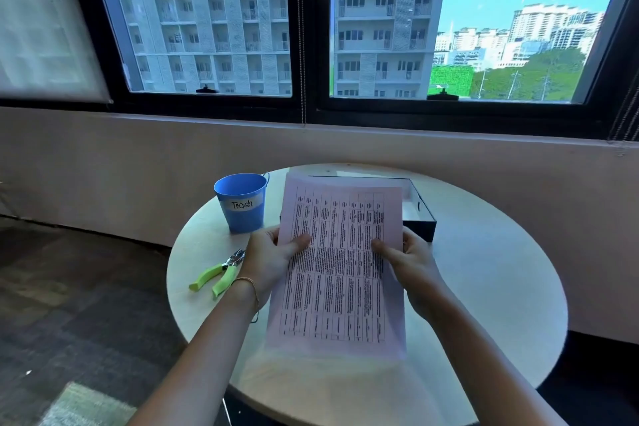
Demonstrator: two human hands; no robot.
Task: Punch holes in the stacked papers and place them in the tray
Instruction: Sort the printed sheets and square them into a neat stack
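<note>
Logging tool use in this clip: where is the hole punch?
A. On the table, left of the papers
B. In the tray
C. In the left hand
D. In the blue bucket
A: the punch lies on the table beside the left hand, which with the right hand holds the papers.

Bright daylight through window (pixel 380 21); interior dimmer; wide-angle edge bending; slight softness.
</note>
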